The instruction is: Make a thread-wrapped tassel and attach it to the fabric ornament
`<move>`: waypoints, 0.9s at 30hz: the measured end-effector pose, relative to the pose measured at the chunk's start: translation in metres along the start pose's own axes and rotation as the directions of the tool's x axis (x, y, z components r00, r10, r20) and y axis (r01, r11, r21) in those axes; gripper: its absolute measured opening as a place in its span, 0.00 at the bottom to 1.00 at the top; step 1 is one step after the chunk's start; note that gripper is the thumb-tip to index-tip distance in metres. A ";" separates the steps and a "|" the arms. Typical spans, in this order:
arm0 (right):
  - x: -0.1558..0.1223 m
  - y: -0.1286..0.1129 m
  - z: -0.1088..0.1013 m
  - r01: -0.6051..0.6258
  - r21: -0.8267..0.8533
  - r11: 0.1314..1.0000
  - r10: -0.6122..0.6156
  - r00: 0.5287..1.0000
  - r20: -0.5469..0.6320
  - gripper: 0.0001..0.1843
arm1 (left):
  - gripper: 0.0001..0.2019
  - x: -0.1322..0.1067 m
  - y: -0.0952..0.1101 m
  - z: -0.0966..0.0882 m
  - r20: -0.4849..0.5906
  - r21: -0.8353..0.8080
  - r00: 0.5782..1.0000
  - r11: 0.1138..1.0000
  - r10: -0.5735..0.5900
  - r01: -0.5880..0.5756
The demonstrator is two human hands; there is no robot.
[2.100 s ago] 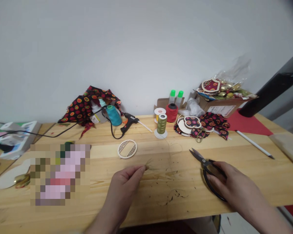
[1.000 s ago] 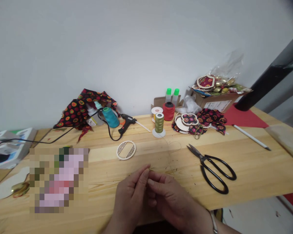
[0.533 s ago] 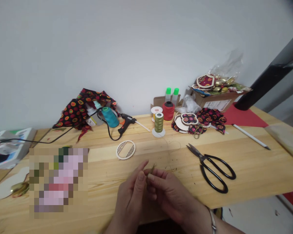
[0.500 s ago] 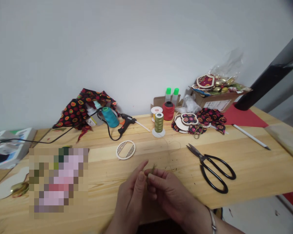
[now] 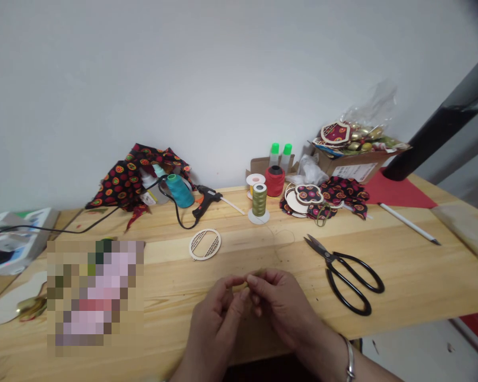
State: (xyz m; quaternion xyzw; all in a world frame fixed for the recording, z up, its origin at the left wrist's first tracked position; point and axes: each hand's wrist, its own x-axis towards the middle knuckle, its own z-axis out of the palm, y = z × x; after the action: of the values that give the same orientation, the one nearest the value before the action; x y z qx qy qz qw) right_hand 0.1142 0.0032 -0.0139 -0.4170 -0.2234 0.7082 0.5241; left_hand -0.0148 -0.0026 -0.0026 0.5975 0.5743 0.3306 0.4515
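Note:
My left hand (image 5: 219,318) and my right hand (image 5: 281,305) meet fingertip to fingertip over the front of the wooden table (image 5: 414,270). Both pinch a small tuft of olive thread (image 5: 253,275) between them; most of the tuft is hidden by the fingers. A thin olive strand runs from there back to the olive thread spool (image 5: 259,200). Black scissors (image 5: 348,273) lie flat on the table to the right of my right hand, untouched.
A round wooden cut-out disc (image 5: 205,243) lies ahead of my hands. Along the back stand a teal spool (image 5: 180,191), a glue gun (image 5: 207,199), a red spool (image 5: 275,181), patterned fabric (image 5: 123,178), decorated pieces (image 5: 326,199) and a cardboard box (image 5: 354,159). A pencil (image 5: 409,224) lies right.
My right hand let go of the scissors and came to the left hand. Both hands now pinch the thread tuft, fingers curled lower over it than half a second ago.

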 end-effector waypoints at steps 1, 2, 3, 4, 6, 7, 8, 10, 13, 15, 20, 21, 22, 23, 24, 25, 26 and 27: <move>0.000 0.000 -0.001 0.005 -0.020 1.000 -0.005 1.000 -0.011 0.13 | 0.13 0.000 0.001 0.000 0.017 -0.005 1.000 1.000 0.012 -0.012; 0.001 -0.001 -0.001 0.010 -0.038 0.999 -0.010 1.000 -0.017 0.13 | 0.12 0.000 0.001 -0.001 0.035 -0.018 0.999 1.000 0.023 -0.022; 0.001 -0.001 -0.001 0.016 -0.057 0.998 -0.017 1.000 -0.022 0.13 | 0.12 -0.001 0.002 -0.001 0.049 -0.034 0.998 0.999 0.033 -0.031; 0.001 -0.001 -0.002 0.022 -0.077 0.997 -0.024 0.999 -0.027 0.13 | 0.11 -0.001 0.003 -0.001 0.059 -0.050 0.997 0.998 0.040 -0.037; 0.001 -0.001 -0.003 0.026 -0.113 0.993 -0.031 0.999 -0.043 0.14 | 0.11 -0.001 0.004 -0.001 0.060 -0.066 0.997 0.997 0.053 -0.049; 0.001 -0.001 -0.003 0.026 -0.126 0.992 -0.032 0.998 -0.051 0.14 | 0.11 0.000 0.005 -0.001 0.057 -0.059 0.997 0.997 0.059 -0.055; 0.001 -0.001 -0.004 0.025 -0.138 0.990 -0.033 0.998 -0.057 0.14 | 0.10 0.000 0.005 -0.001 0.053 -0.044 0.997 0.997 0.064 -0.062; 0.001 -0.002 -0.004 0.026 -0.165 0.986 -0.037 0.997 -0.061 0.15 | 0.10 0.000 0.004 -0.002 0.052 -0.009 0.996 0.998 0.069 -0.068; 0.001 -0.003 -0.005 0.030 -0.211 0.977 -0.046 0.997 -0.069 0.15 | 0.11 0.001 0.004 -0.002 0.081 0.003 0.994 0.998 0.068 -0.068; 0.000 -0.005 -0.006 0.029 -0.231 0.972 -0.047 0.996 -0.074 0.15 | 0.12 0.001 0.005 -0.001 0.104 -0.003 0.992 0.998 0.066 -0.066; 0.001 -0.008 -0.007 0.015 -0.247 0.969 -0.031 0.998 -0.059 0.14 | 0.12 0.003 0.006 -0.003 0.115 0.031 0.987 0.993 0.109 -0.114; 0.001 -0.009 -0.007 0.016 -0.252 0.968 -0.031 0.998 -0.055 0.14 | 0.12 0.005 0.006 -0.005 0.116 0.056 0.984 0.988 0.134 -0.141; 0.001 -0.010 -0.007 0.018 -0.257 0.966 -0.033 0.998 -0.054 0.15 | 0.12 0.007 0.005 -0.008 0.115 0.091 0.980 0.981 0.161 -0.172; 0.001 -0.010 -0.007 0.018 -0.263 0.965 -0.033 0.998 -0.054 0.15 | 0.12 0.009 0.005 -0.012 0.106 0.132 0.975 0.969 0.198 -0.211; 0.000 -0.011 -0.007 0.017 -0.269 0.963 -0.033 0.998 -0.055 0.14 | 0.12 0.012 0.004 -0.016 0.077 0.182 0.969 0.952 0.236 -0.247; 0.000 -0.012 -0.007 0.018 -0.275 0.961 -0.034 0.998 -0.052 0.14 | 0.12 0.015 0.004 -0.021 0.044 0.245 0.964 0.932 0.263 -0.266; 0.000 -0.012 -0.007 0.019 -0.281 0.960 -0.034 0.998 -0.050 0.13 | 0.12 0.018 0.005 -0.026 0.004 0.311 0.955 0.907 0.297 -0.283; -0.001 -0.013 -0.007 0.019 -0.288 0.957 -0.035 0.998 -0.048 0.13 | 0.12 0.020 0.006 -0.030 -0.054 0.381 0.936 0.873 0.348 -0.303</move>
State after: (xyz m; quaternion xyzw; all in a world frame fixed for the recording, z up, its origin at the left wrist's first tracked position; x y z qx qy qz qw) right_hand 0.1268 0.0062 -0.0078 -0.5043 -0.3157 0.6497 0.4732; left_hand -0.0373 0.0225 0.0121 0.7383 0.5432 0.3242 0.2340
